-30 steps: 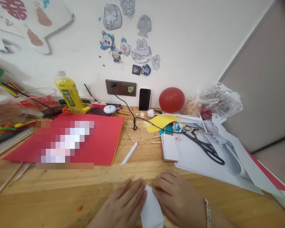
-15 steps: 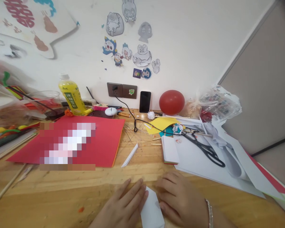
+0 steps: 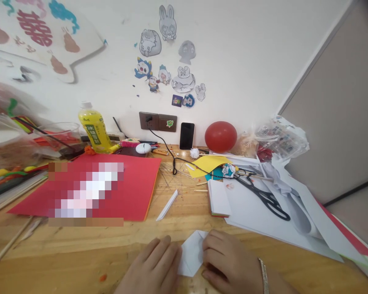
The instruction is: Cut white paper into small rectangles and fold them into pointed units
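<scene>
A small folded white paper [image 3: 191,254] lies on the wooden table between my two hands, at the bottom centre. My left hand [image 3: 156,265] is at its left side, palm down, fingers together, their tips at the paper's left edge. The fingers of my right hand [image 3: 225,259] are curled and closed on the paper's right edge; a bracelet circles that wrist. A narrow folded white strip [image 3: 167,205] lies just beyond the hands.
Red sheets [image 3: 138,188] lie at the left, with a yellow bottle [image 3: 95,130] behind. A stack of small papers [image 3: 219,198], black scissors [image 3: 268,200] and white sheets [image 3: 248,220] are at the right. A red balloon [image 3: 221,136] and a phone [image 3: 187,136] stand by the wall.
The folded paper has turned and moved up from the table's near edge, its top now leaning right. My right hand has taken its right edge. The view has tilted slightly upward.
</scene>
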The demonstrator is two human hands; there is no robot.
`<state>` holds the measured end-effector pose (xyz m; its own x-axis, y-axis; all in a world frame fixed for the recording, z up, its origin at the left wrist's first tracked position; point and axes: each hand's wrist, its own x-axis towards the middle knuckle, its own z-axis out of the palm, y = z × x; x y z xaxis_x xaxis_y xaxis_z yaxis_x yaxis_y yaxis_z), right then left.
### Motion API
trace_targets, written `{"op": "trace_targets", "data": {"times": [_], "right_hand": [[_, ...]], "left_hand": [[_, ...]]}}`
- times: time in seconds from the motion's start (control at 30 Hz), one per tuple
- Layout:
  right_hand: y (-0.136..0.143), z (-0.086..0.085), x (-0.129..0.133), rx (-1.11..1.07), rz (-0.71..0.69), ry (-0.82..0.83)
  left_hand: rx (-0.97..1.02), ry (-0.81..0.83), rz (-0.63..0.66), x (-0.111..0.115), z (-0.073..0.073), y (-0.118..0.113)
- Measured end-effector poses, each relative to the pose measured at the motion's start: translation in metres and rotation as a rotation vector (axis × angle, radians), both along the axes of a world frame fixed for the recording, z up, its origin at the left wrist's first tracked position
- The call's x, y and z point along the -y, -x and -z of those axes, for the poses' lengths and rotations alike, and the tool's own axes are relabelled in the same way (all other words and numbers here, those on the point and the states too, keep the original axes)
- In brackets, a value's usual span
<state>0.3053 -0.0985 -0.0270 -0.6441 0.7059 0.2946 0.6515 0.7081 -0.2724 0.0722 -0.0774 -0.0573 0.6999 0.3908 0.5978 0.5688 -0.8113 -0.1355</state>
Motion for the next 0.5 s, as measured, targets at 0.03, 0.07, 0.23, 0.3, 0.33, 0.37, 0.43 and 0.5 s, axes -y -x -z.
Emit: {"op": "trace_targets", "data": {"times": [0.03, 0.07, 0.23, 0.3, 0.33, 0.37, 0.43, 0.5], "right_hand": [[0.001, -0.001, 0.000, -0.029, -0.013, 0.016], [0.001, -0.002, 0.000, -0.064, -0.022, 0.028], [-0.004, -0.006, 0.001, -0.207, 0.019, 0.025], [-0.008, -0.007, 0.000, -0.259, 0.059, 0.026], [-0.010, -0.008, -0.001, -0.272, 0.072, 0.024], [-0.012, -0.007, -0.002, -0.266, 0.072, 0.017], [-0.012, -0.006, -0.004, -0.204, 0.049, -0.017], [-0.011, -0.003, -0.006, -0.130, 0.023, -0.040]], "left_hand": [[0.018, -0.048, 0.055, -0.001, 0.003, -0.001], [0.015, -0.081, 0.101, -0.001, 0.007, -0.002], [0.027, -0.053, 0.168, -0.002, 0.028, -0.003], [0.035, -0.022, 0.180, -0.002, 0.031, -0.002], [0.040, -0.010, 0.181, -0.002, 0.031, -0.002], [0.045, -0.002, 0.177, -0.003, 0.030, -0.002], [0.065, 0.011, 0.154, -0.004, 0.027, -0.002], [0.081, 0.030, 0.120, -0.004, 0.022, -0.003]]}}
